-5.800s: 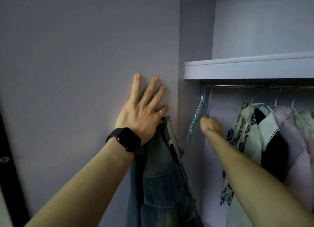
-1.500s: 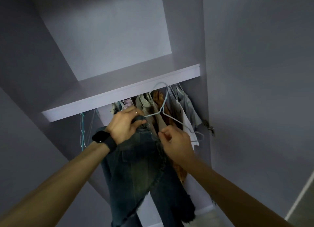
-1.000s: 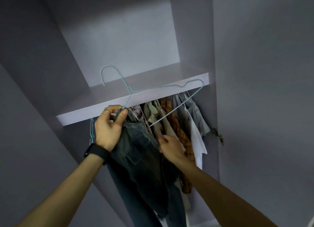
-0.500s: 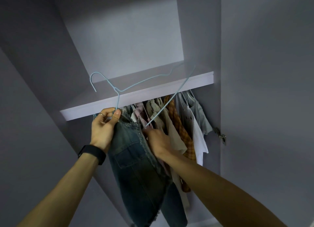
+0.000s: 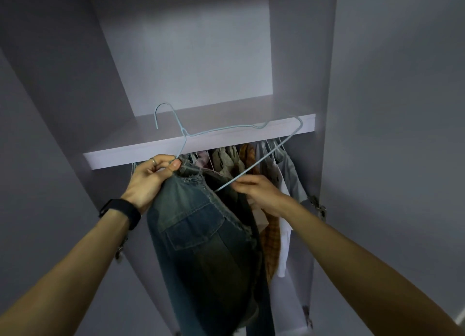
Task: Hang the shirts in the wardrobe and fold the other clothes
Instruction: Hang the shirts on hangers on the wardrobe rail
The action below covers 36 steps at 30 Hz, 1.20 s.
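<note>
denim shirt (image 5: 206, 247) and blue wire hanger (image 5: 226, 129) held up before an open wardrobe.
left hand (image 5: 151, 179) pinching the shirt's frayed collar; right hand (image 5: 259, 192) curled round the hanger's lower wire; shirt dangling below the shelf (image 5: 151, 157), nearer than the hung clothes (image 5: 251, 159).

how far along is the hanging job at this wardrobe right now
Done: several garments hang under the shelf. In hand: the left hand pinches the denim shirt collar at the neck of the blue hanger; the right hand holds its lower wire. Left: seating the denim on the hanger and hooking it up. No folding shows.
</note>
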{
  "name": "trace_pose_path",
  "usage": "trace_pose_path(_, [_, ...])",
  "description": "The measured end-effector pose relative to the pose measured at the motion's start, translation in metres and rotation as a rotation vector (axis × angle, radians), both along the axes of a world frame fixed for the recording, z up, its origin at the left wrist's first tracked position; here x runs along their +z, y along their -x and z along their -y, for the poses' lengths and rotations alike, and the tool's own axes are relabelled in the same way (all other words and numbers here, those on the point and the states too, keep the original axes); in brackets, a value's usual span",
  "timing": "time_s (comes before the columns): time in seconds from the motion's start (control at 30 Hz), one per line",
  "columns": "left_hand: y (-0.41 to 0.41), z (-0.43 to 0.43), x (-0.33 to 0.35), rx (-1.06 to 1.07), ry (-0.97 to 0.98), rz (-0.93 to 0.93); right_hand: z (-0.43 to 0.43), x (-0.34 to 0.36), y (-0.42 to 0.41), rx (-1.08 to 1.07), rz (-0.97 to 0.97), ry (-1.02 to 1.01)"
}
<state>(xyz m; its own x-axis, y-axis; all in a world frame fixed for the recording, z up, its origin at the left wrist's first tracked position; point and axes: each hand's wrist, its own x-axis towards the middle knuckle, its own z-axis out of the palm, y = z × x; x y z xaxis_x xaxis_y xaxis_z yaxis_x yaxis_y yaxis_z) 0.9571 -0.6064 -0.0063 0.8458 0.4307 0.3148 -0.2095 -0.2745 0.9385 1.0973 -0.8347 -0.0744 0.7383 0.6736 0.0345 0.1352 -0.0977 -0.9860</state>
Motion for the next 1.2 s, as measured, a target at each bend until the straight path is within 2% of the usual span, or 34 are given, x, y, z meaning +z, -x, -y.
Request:
trace_pose_path(0.13, [-0.004,0.002,-0.006,-0.012,-0.106,-0.056,0.005,0.007,0.003,-0.107,0.252,0.074])
trace_pose_path(0.27, [-0.004,-0.002,-0.003,0.016,-0.150,-0.072,0.020,0.006,-0.004,-0.070,0.602,0.187])
trace_pose_path(0.33, [-0.003,-0.006,-0.001,0.013,-0.171,-0.092,0.031,0.005,-0.012,-0.071,0.701,0.272])
trace_pose_path(0.47, [-0.002,-0.012,0.000,0.017,-0.205,-0.112,0.056,0.008,-0.023,-0.081,0.625,0.226])
trace_pose_path(0.6, [-0.003,-0.014,0.000,0.011,-0.249,-0.135,0.080,0.016,-0.039,-0.214,0.608,0.331])
trace_pose_path(0.7, [-0.007,-0.009,0.002,-0.005,-0.269,-0.127,0.089,0.019,-0.050,-0.316,0.674,0.408])
trace_pose_path(0.77, [-0.010,-0.005,0.005,-0.015,-0.309,-0.125,0.093,0.020,-0.056,-0.355,0.784,0.474])
trace_pose_path(0.87, [-0.015,0.001,0.013,-0.010,-0.397,-0.129,0.100,0.026,-0.060,-0.325,0.825,0.567])
trace_pose_path(1.03, [-0.018,-0.001,0.024,0.011,-0.485,-0.147,0.103,0.034,-0.064,-0.227,0.831,0.575])
trace_pose_path(1.13, [-0.018,-0.002,0.029,0.034,-0.549,-0.143,0.102,0.035,-0.062,-0.219,1.073,0.798])
trace_pose_path(1.2, [-0.017,-0.002,0.031,0.061,-0.583,-0.138,0.106,0.036,-0.061,-0.240,1.066,0.944])
